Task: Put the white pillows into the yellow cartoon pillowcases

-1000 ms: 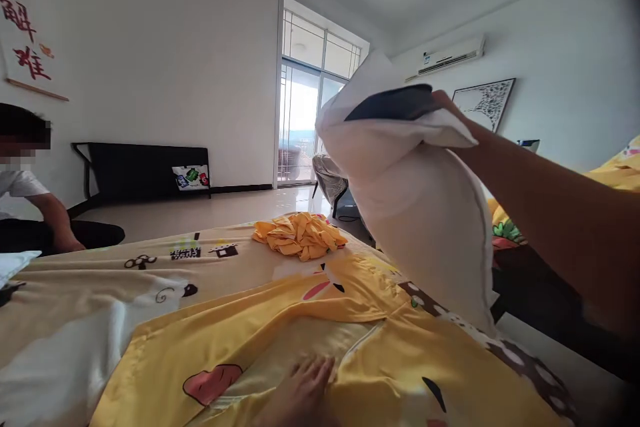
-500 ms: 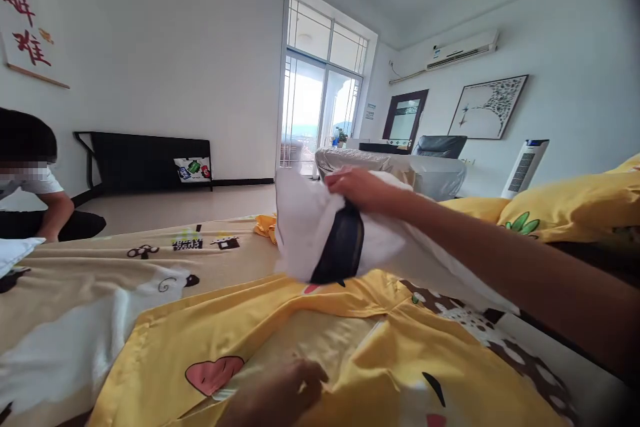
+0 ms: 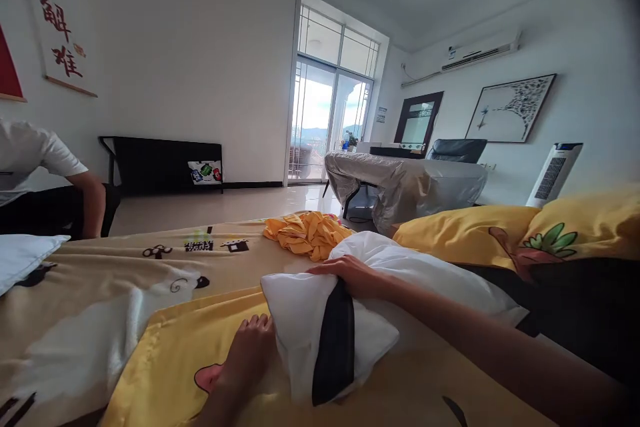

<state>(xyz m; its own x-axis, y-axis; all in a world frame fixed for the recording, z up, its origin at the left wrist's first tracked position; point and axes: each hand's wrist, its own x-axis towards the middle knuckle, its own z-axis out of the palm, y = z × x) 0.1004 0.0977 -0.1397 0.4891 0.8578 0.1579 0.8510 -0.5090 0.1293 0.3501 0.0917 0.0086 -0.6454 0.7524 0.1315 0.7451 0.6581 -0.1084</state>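
A white pillow [image 3: 300, 320] with a dark band across its end lies over the yellow pillowcase [image 3: 175, 327], which is spread on the bed and printed with a pink heart. My right hand [image 3: 353, 275] grips the pillow's upper edge beside the dark band, its fingers closed on the fabric. Against the pillow's left side, my left hand [image 3: 255, 340] is curled over the yellow pillowcase. Its fingertips are partly hidden, and the pillow covers much of the case near it.
Crumpled orange-yellow cloth [image 3: 307, 233] lies beyond the pillow. Yellow pillows [image 3: 470, 230] are at right, another white pillow [image 3: 30, 257] at far left. A person [image 3: 45, 173] sits low at left. A plastic-covered desk [image 3: 405, 180] and tower fan [image 3: 556, 173] stand behind.
My right hand has brought the pillow's banded end down toward me onto the pillowcase. My left hand has moved left and up, beside the pillow. The view has shifted, showing more crumpled cloth.
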